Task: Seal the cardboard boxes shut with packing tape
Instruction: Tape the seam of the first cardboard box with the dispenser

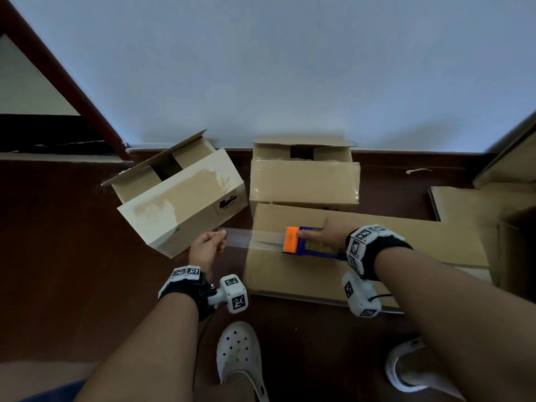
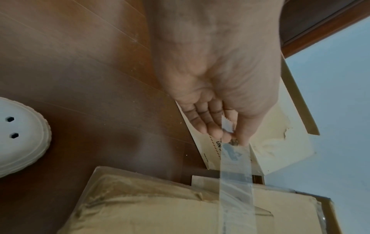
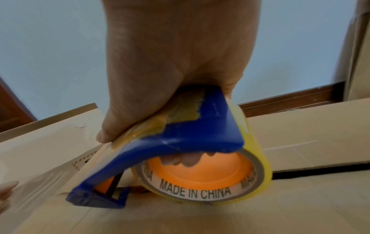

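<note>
- Head view: the right hand (image 1: 327, 235) grips a blue plastic tape dispenser with an orange front plate (image 1: 307, 242), index finger laid forward along its top, and holds it down on the closed top of a large flat brown cardboard box (image 1: 362, 274) lying on the dark wooden floor (image 1: 72, 242).
- A clear strip of packing tape (image 1: 246, 237) runs from the dispenser's front out past the box's left edge to the left hand (image 1: 207, 248), which pinches its free end between thumb and fingertips, above the floor.
- Left wrist view: the strip (image 2: 236, 174) leaves the pinch and runs down onto the box top (image 2: 160, 213); the other fingers are curled into the palm.
- Right wrist view: the fingers wrap through the dispenser's blue frame (image 3: 190, 134) above the yellowish tape roll on an orange hub (image 3: 202, 172), whose core is printed "MADE IN CHINA". The roll sits against the cardboard, over the seam between the flaps.
- 2 open brown cardboard boxes stand beyond it by the pale wall (image 1: 290, 68): 1 tilted on the left (image 1: 179, 198), 1 upright with clear film across its front (image 1: 304, 181).
- 2 white perforated clogs (image 1: 237, 355) stand on the floor near the bottom edge of the head view.
</note>
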{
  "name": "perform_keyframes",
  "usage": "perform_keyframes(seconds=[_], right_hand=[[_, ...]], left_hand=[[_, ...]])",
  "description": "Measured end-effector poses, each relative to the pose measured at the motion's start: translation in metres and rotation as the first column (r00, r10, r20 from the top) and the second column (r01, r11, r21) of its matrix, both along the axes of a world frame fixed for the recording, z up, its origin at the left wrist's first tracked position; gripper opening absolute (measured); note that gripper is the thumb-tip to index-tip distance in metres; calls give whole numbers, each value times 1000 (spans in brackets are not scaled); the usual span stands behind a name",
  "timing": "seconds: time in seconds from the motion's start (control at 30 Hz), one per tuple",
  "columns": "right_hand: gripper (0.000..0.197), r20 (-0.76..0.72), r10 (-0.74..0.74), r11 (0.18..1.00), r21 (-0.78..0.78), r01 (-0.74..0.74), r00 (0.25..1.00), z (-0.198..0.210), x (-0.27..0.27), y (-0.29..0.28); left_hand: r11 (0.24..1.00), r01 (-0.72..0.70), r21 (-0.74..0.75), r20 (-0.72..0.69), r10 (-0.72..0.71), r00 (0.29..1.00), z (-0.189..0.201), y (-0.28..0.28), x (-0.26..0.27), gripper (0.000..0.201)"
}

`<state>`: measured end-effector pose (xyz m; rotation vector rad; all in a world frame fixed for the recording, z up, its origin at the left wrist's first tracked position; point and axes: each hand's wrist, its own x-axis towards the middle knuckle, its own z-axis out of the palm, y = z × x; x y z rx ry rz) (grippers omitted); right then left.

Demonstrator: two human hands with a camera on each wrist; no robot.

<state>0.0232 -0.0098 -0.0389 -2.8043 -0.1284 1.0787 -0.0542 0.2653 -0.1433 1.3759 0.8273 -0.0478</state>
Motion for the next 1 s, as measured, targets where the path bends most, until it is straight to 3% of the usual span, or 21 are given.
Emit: perform_keyframes(seconds=[0.4, 1.0], right_hand=[[76, -6, 98, 995, -20, -98, 995, -2, 2, 11], [72, -3, 73, 997, 9, -73, 997, -5, 5, 2]], left_hand=[[995, -94, 35, 9, 94, 996, -3, 8, -4, 16], [994, -108, -5, -43, 108, 993, -17, 1, 0, 20]])
